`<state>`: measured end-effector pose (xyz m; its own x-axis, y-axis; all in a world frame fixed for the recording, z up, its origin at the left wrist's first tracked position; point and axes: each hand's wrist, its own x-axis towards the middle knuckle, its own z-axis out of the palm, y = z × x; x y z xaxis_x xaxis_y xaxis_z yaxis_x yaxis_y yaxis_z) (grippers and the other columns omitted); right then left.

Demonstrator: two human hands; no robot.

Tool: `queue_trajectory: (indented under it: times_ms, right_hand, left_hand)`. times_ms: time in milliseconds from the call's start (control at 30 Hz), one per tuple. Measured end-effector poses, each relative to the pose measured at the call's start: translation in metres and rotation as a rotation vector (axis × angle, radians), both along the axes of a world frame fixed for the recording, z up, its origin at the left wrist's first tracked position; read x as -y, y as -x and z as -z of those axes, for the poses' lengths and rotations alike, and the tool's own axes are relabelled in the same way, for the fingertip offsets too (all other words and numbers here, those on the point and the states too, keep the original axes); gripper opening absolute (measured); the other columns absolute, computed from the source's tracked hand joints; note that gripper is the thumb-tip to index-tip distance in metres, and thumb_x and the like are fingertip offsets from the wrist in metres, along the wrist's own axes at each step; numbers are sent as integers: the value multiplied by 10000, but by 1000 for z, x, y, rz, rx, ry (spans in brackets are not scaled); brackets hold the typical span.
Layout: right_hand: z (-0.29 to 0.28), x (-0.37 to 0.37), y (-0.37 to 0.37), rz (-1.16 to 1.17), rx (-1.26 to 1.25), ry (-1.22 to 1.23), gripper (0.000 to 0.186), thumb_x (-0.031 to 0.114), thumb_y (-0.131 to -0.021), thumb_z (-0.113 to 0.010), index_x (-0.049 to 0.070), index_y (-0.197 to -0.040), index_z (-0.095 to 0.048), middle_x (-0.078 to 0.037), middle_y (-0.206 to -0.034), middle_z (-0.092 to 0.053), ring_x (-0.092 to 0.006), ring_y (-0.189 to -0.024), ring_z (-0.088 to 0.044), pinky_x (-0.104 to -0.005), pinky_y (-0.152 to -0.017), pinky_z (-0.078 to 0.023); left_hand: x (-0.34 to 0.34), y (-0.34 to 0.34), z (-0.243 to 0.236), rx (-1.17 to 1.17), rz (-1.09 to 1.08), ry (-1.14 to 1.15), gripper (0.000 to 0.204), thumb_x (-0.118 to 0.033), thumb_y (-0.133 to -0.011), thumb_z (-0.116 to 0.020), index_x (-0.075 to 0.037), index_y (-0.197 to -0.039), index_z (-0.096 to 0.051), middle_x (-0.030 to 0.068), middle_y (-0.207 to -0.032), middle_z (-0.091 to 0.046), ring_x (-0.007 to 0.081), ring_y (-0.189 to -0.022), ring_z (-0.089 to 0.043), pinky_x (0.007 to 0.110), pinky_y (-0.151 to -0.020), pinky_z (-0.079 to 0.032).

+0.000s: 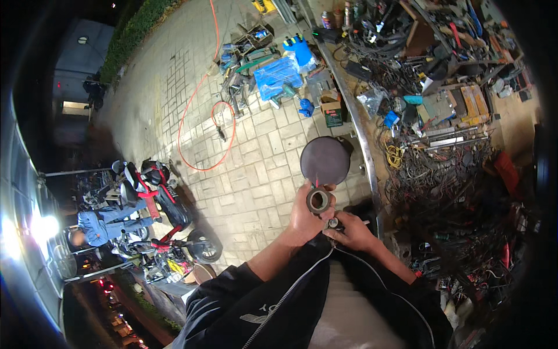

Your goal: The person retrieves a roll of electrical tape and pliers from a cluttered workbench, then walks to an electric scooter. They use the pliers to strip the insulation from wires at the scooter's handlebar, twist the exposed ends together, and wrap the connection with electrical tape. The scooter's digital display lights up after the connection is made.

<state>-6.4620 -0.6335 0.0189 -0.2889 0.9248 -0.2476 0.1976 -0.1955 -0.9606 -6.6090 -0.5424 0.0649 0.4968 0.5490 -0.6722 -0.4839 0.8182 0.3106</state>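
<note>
My left hand (305,218) is closed around a hollow round metal part (310,209), held with its opening facing up. A thin red thing (317,181) sticks up just above it. Just to the lower right, my right hand (354,232) is closed on a small shiny metal piece (332,222); I cannot make out what it is. A short pale rod shows by its fingers. Beyond both hands is a round dark stool seat (324,157). My open dark jacket (273,308) lies below my forearms.
A metal-edged bench (367,157) heaped with tools and cables runs along my right. Ahead, blue plastic (273,78), parts and an orange hose (186,160) lie on the paving. At left, a person in blue (104,224) is among parked motorbikes (174,209) near a bright lamp.
</note>
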Motion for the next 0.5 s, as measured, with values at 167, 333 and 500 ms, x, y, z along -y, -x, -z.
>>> queue_trajectory:
  times_ms: [167, 333, 500]
  right_hand:
    - [-3, -33, 90, 9, -22, 109, 450, 339, -864, -739, 11, -1132, -590, -208, -946, -684, -376, -870, -677, -398, -735, -522]
    - [-8, -107, 223, -12, 60, 99, 419, 308, -878, -730, 10, -1134, -585, -208, -919, -682, -361, -850, -687, -399, -732, -522]
    - [-43, -181, 335, -171, 66, -92, 543, 327, -932, -674, 25, -1336, -473, -191, -1103, -684, -375, -1011, -673, -391, -862, -525]
  left_hand:
    - [-31, 108, -1, 121, -128, -39, 475, -459, -1023, -409, -25, -1149, -556, 84, -847, -578, 174, -626, -460, 310, -620, -395]
    - [-78, 240, 7, 210, -224, -159, 429, -371, -957, -546, -16, -1198, -536, 108, -951, -602, 236, -867, -549, 359, -798, -439]
    - [-110, 352, -3, 101, -326, -294, 500, -441, -900, -527, -30, -1184, -523, 116, -951, -606, 271, -958, -559, 398, -892, -445]
